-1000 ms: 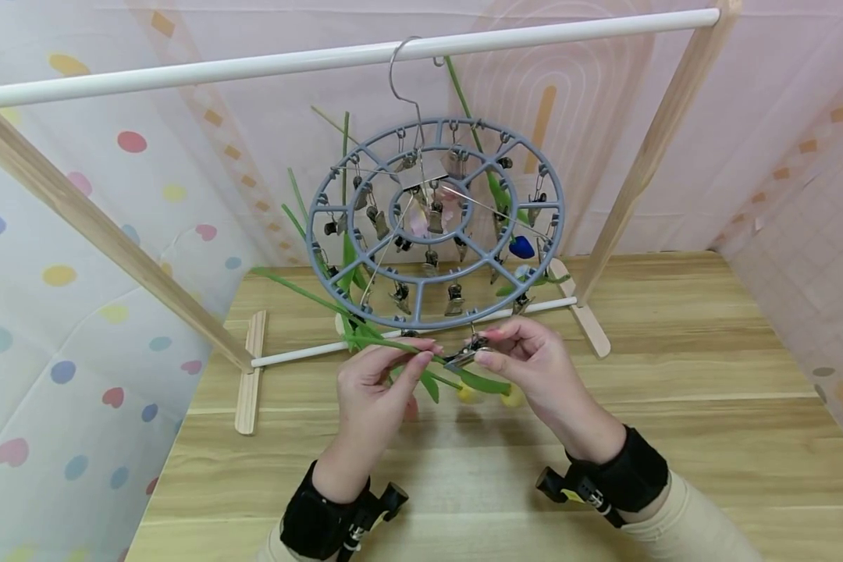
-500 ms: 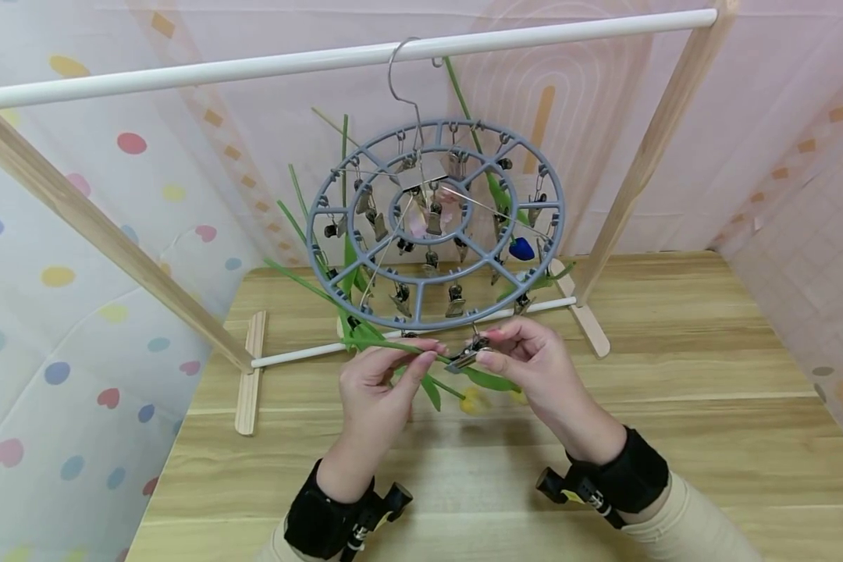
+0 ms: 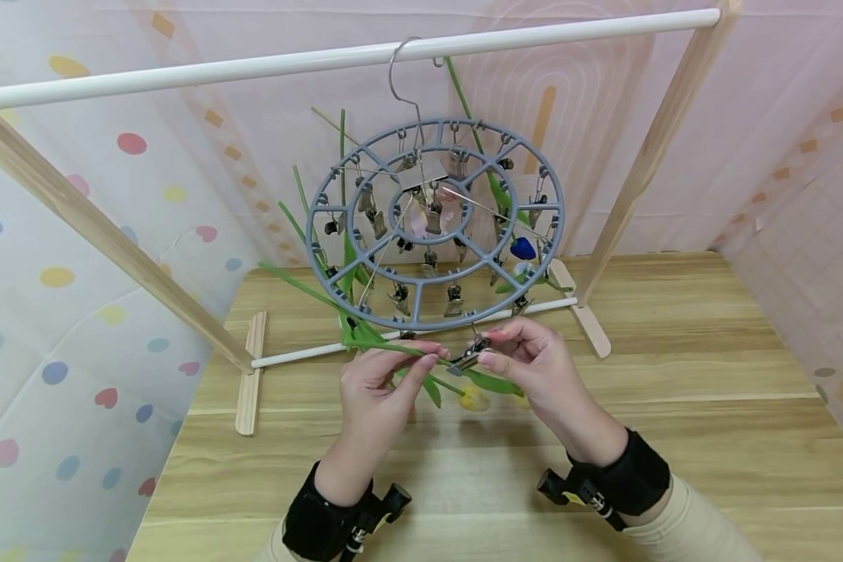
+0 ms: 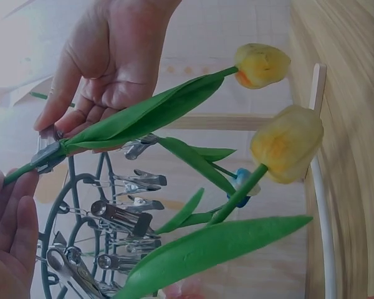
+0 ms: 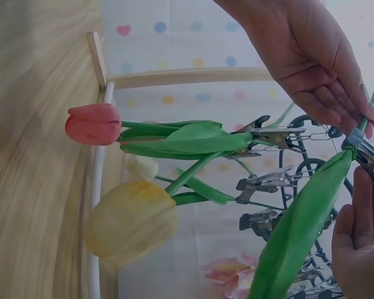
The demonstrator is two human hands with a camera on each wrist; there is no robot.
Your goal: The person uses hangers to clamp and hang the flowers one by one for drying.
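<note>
The left hand [image 3: 375,382] is pinching a green tulip stem [image 3: 400,349] between thumb and fingers, holding it level just under the 6 o'clock edge of the grey round clip hanger [image 3: 435,222]. The right hand [image 3: 534,363], at 3 o'clock from the left, is squeezing a metal clip [image 3: 467,355] with its fingertips, and the clip's mouth is sitting on the stem. In the left wrist view the stem is running into that clip [image 4: 48,152], with a yellow tulip head [image 4: 262,64] hanging at its far end. A second yellow tulip [image 5: 132,223] and a red tulip [image 5: 93,123] are dangling from neighbouring clips. The hanger is hooking over the white rail [image 3: 323,56] of a wooden rack [image 3: 98,226] standing on the wooden table [image 3: 709,406].
</note>
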